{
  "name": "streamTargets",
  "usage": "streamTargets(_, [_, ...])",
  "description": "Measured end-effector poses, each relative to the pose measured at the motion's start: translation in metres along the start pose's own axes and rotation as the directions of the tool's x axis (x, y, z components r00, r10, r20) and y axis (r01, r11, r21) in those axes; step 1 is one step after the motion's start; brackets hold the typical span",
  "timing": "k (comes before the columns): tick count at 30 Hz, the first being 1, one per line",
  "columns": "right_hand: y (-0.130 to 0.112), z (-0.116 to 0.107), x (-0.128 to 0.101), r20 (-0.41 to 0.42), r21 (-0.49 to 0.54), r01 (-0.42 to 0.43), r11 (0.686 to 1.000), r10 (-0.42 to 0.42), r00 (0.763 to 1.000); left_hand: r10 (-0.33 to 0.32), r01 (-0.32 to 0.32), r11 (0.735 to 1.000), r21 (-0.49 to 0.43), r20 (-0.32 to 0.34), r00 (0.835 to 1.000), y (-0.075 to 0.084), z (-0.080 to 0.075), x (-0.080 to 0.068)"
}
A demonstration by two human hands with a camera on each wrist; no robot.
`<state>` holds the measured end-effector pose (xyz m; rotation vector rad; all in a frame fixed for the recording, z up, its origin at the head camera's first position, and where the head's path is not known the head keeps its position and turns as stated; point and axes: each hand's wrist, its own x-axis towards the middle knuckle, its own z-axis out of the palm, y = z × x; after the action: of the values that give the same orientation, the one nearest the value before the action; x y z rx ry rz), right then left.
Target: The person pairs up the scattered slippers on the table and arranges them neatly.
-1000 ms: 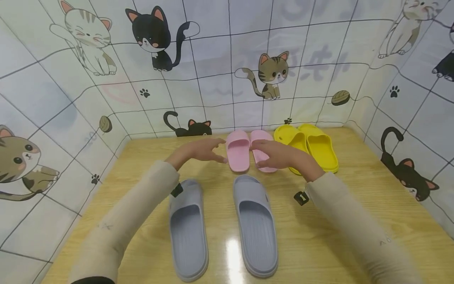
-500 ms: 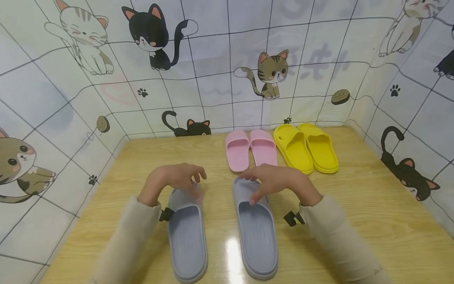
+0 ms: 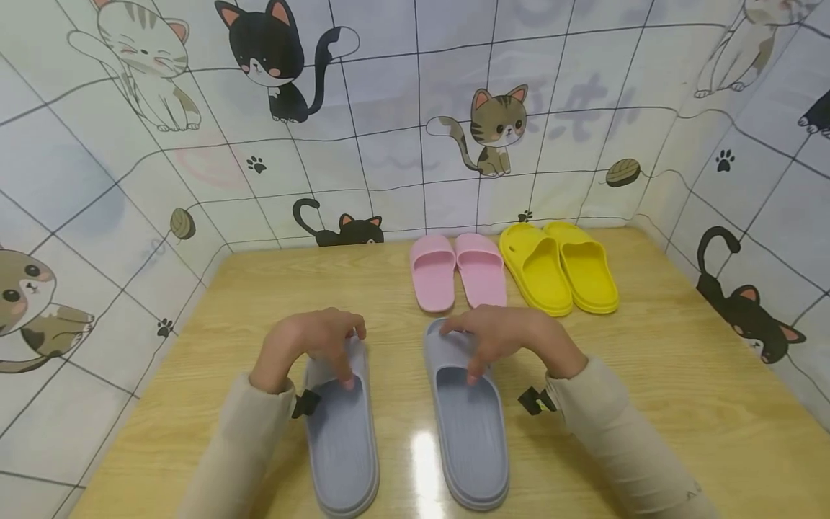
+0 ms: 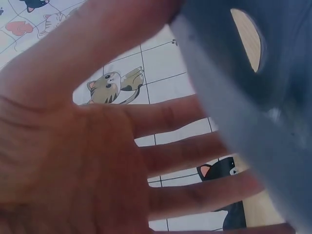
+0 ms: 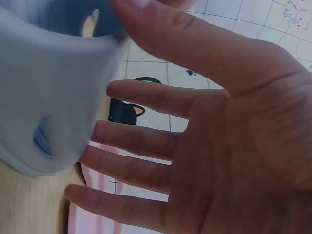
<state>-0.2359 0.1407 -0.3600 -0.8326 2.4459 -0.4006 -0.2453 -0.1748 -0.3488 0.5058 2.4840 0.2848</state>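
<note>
A left grey slipper (image 3: 341, 440) and a right grey slipper (image 3: 472, 440) lie side by side, toes pointing away from me. My left hand (image 3: 318, 342) arches over the left slipper's front, its thumb at the foot opening. In the left wrist view, that hand's fingers are spread and fairly straight, their tips partly hidden behind the slipper strap (image 4: 234, 97). Over the other strap (image 5: 53, 83) is my right hand (image 3: 502, 333), thumb at the opening edge. Its straight, spread fingers (image 5: 136, 136) reach beside the strap in the right wrist view; firm contact is unclear.
Pink slippers (image 3: 434, 277) and yellow clogs (image 3: 541, 270) stand together along the back of the wooden table (image 3: 259, 288). A white wall sheet (image 3: 389, 166) printed with cats encloses the back and both sides.
Both hands have come back toward me from near the pink slippers and lowered onto the grey slippers' fronts. The left thumb has moved to its slipper's opening. The slippers stay put.
</note>
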Motion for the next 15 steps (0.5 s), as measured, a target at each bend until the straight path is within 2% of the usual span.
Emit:
streamTargets(5, [0.000, 0.003, 0.002, -0.002, -0.027, 0.024, 0.999, -0.024, 1.000, 0.039, -0.039, 0.999, 0.008, -0.017, 0.999, -0.002, -0.002, 0.002])
streamTargets(15, [-0.011, 0.014, 0.018, -0.032, -0.033, 0.152, 0.988, -0.153, 0.988, 0.048, -0.049, 0.998, -0.025, -0.023, 0.999, -0.007, -0.003, 0.002])
